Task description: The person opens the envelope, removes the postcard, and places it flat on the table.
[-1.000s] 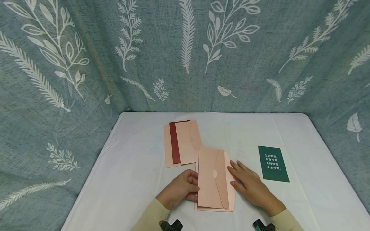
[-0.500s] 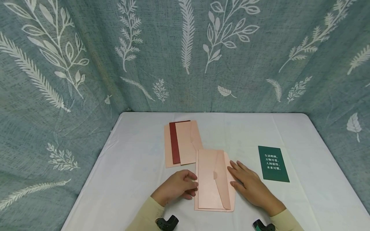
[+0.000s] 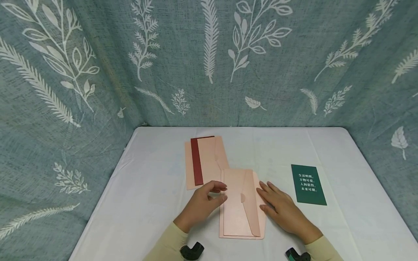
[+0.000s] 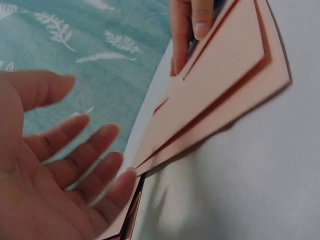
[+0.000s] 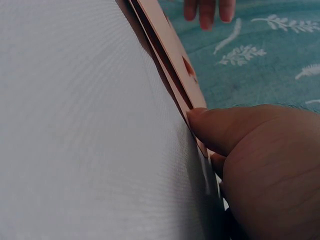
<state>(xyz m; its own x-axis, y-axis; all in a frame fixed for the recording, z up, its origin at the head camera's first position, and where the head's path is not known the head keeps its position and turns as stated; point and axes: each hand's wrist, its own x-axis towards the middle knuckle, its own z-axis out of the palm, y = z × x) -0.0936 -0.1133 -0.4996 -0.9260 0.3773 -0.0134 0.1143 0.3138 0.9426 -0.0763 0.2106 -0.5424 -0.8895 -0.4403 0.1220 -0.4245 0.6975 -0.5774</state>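
Two pink envelopes lie stacked on the white table in front of me. The top envelope (image 3: 233,214) shows its pointed flap along the right side, and the bottom envelope (image 3: 262,229) sticks out past it to the right. My right hand (image 3: 284,212) rests on the right edge of the bottom envelope with straight fingers, its thumb (image 5: 215,125) touching that edge in the right wrist view. Near the stack's left edge is my left hand (image 3: 199,208), with thumb and fingers apart and nothing between them. Its spread fingers (image 4: 100,140) show in the left wrist view.
Behind the stack lie more pink envelopes (image 3: 207,159) with a dark red card (image 3: 196,163) between them, partly overlapped by the stack. A green card (image 3: 309,185) with white characters lies at the right. A leaf-patterned curtain (image 3: 196,65) surrounds the table (image 3: 150,188).
The top envelope has come down flat on the bottom one, and my left hand has let go of its left edge. That hand then moved slightly up and opened wider. My right hand stays put.
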